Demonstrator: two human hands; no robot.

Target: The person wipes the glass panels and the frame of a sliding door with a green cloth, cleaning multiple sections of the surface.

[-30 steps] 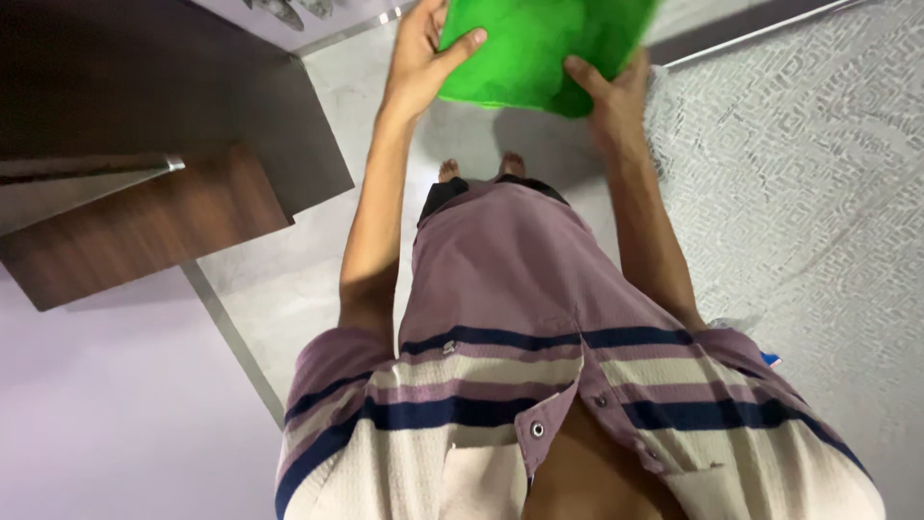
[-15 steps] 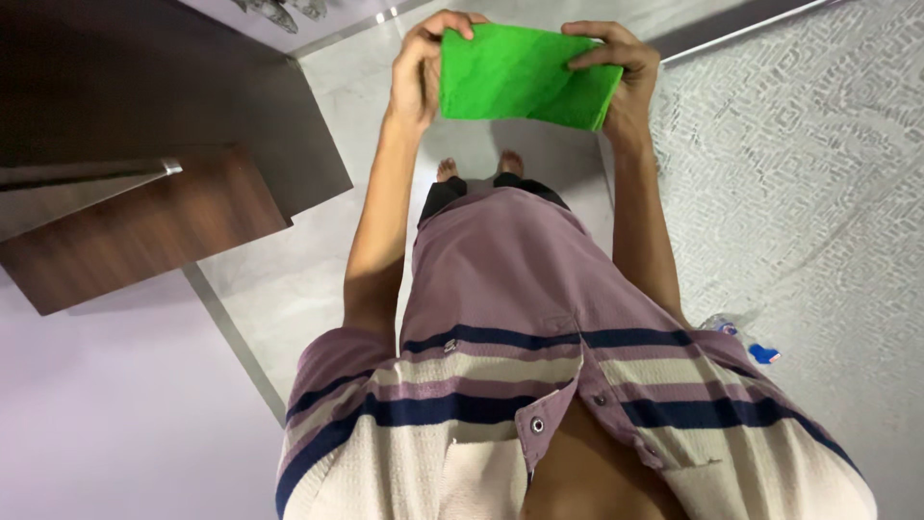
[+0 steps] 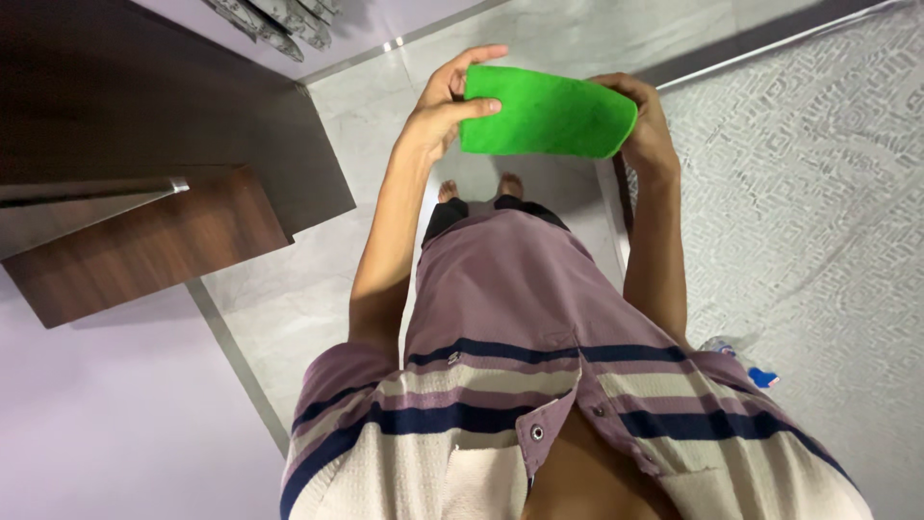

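A bright green cloth [image 3: 547,114], folded into a narrow band, is held out in front of my chest. My left hand [image 3: 445,104] pinches its left end with thumb on top and fingers spread. My right hand [image 3: 647,123] grips its right end from behind, mostly hidden by the cloth. Below the cloth I see my striped mauve, cream and navy shirt [image 3: 539,366] and my bare feet [image 3: 479,187] on the pale floor.
A dark wooden cabinet [image 3: 144,164] with an open brown door stands at the left. A bed with a grey patterned cover [image 3: 808,212] fills the right side. A plastic bottle with a blue cap [image 3: 746,361] lies on it near my right elbow.
The cloth has gone from a wide hanging piece to a narrower folded band. Both hands have come lower and closer to my chest.
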